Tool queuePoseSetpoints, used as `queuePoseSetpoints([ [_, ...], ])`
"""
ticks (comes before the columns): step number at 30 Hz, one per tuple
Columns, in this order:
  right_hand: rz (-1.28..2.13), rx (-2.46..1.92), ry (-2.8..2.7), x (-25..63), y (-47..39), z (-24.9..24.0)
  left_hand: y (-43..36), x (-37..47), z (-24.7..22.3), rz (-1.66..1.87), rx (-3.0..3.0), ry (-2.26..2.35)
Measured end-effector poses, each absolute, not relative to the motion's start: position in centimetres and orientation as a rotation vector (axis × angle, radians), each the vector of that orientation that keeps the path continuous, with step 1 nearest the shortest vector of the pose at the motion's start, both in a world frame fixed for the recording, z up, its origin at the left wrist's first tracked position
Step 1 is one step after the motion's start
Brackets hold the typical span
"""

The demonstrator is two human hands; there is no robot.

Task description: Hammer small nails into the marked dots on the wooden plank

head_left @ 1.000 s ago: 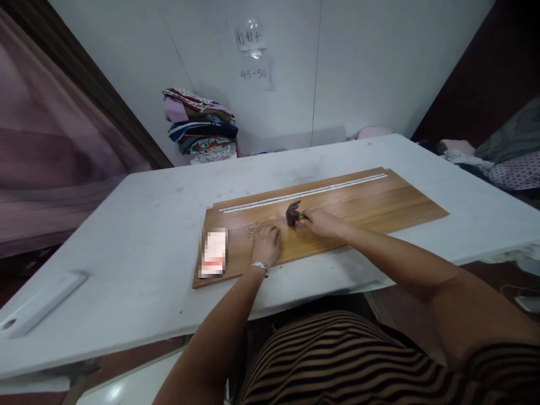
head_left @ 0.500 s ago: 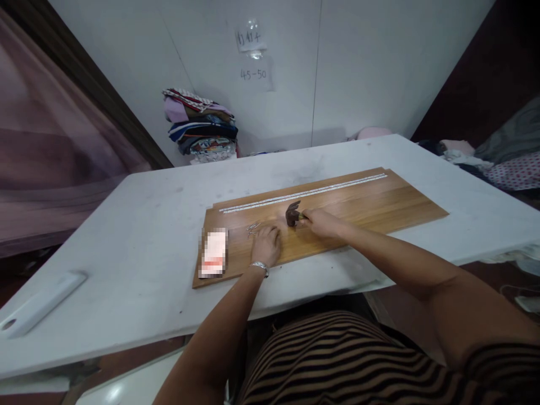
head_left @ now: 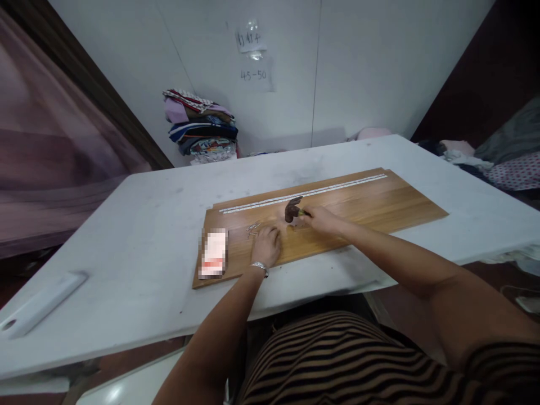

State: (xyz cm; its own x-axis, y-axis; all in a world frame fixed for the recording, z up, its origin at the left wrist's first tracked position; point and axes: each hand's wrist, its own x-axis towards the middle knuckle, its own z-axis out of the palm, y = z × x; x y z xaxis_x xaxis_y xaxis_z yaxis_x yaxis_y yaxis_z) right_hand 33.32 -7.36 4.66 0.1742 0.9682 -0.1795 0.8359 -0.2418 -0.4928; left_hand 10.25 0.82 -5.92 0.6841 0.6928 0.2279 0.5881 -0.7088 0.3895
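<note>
My right hand (head_left: 323, 220) is closed round the handle of a claw hammer (head_left: 292, 210). Its dark, rusty-looking head is held just above a wood-grain board (head_left: 363, 205). To the left, my left hand (head_left: 266, 246) rests on the board with bent fingers touching the surface. A silvery bracelet circles that wrist. I see nothing gripped in this hand, though its fingertips are partly hidden. Several loose nails (head_left: 253, 228) lie on the board just beyond my left fingers. Two thin white strips with markings (head_left: 304, 194) run along the board's far side.
A pixelated flat object (head_left: 214, 253) lies on the board's left end. The board is on a white table (head_left: 139, 247), with a white plastic piece (head_left: 44, 304) at the left. Folded clothes (head_left: 202, 124) are stacked against the wall behind. More fabric (head_left: 514, 169) lies beyond the right edge.
The hammer head has risen slightly, and my right hand has shifted up a little with it. My left hand and the board stay where they were.
</note>
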Motion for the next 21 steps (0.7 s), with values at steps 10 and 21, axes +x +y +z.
queuePoseSetpoints([
  [10,1.066,-1.927,-1.167,32.4,-7.3,6.1,0.7,9.8,-3.5,0.664,2.434,0.926],
  [21,1.048,-1.551,-1.059,28.0,-5.1,5.4,2.4,18.4,3.0,0.713,1.372,0.990],
])
